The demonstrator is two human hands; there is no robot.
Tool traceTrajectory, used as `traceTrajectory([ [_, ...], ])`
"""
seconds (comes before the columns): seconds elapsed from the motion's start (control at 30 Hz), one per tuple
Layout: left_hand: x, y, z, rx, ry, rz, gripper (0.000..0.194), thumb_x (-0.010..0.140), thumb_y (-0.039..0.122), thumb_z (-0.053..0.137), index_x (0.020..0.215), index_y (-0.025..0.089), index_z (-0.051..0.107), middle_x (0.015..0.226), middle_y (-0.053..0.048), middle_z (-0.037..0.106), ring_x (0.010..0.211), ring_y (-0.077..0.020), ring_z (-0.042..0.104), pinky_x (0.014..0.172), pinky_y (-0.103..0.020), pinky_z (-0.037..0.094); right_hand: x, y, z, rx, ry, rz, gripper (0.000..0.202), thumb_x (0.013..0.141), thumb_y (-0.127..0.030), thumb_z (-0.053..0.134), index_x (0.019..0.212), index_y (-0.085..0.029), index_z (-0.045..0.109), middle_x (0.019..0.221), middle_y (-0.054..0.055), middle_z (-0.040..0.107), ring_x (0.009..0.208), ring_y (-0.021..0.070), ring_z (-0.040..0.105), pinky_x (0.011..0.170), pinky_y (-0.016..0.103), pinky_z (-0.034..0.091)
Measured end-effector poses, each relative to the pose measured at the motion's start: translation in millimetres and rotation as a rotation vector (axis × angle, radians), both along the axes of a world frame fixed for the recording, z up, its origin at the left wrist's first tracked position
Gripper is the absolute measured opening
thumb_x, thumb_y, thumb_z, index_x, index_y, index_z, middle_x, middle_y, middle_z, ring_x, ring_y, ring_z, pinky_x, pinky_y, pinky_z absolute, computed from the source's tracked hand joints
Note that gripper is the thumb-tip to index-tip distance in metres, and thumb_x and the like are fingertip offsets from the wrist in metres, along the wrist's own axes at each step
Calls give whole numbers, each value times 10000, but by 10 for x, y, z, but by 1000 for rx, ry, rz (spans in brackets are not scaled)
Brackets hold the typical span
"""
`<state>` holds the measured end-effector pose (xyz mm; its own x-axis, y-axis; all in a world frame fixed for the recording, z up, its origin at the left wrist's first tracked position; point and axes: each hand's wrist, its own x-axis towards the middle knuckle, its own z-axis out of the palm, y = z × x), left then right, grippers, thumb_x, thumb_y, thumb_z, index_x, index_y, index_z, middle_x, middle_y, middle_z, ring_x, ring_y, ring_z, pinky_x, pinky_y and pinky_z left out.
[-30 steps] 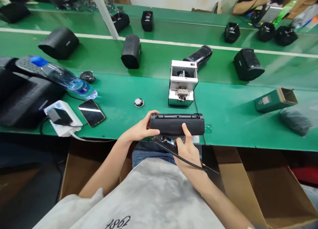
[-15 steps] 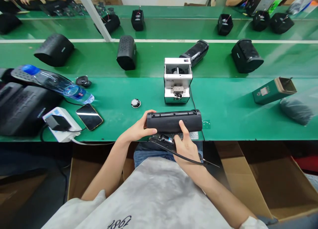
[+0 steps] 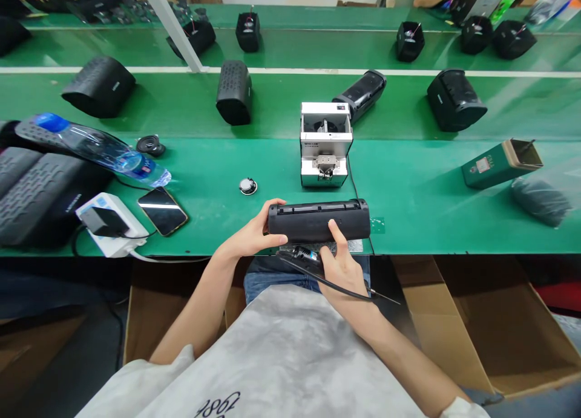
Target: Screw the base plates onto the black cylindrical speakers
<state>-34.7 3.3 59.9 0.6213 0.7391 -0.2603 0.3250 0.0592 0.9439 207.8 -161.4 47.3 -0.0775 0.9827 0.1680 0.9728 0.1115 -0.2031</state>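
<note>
A black cylindrical speaker (image 3: 308, 225) lies crosswise at the table's front edge, its slotted side facing up and back. My left hand (image 3: 252, 236) grips its left end, thumb in front and fingers behind. My right hand (image 3: 344, 271) holds an electric screwdriver (image 3: 300, 256) in its curled fingers, with the thin bit sticking out toward the lower right and a black cable looping along it. The extended right index finger touches the speaker's front face. Just behind the speaker stands a white and green screw feeder (image 3: 325, 137).
A small round silver part (image 3: 247, 186) lies left of the feeder. Further left are a phone (image 3: 163, 212), a power strip (image 3: 113, 224) and a water bottle (image 3: 104, 149). A green box (image 3: 494, 167) stands at right. Several black speaker bodies sit along the back; open cartons (image 3: 512, 321) are below.
The view has shifted slightly. Both hands keep nearly the same pose on the speaker and the screwdriver; the speakers on the strip behind have slid a little to the right.
</note>
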Motion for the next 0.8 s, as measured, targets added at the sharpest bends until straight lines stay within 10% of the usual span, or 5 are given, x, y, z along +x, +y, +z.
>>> traceTrajectory([
  [0.8, -1, -13, 17, -5, -15, -17, 1055, 847, 652, 928, 1638, 281, 335, 1410, -121, 640, 1214, -324, 680, 1017, -452, 636, -33, -43, 23, -97, 27, -30, 91, 1014, -111, 652, 1022, -192, 692, 1928, 133, 159, 1016, 234, 769, 598, 331, 551],
])
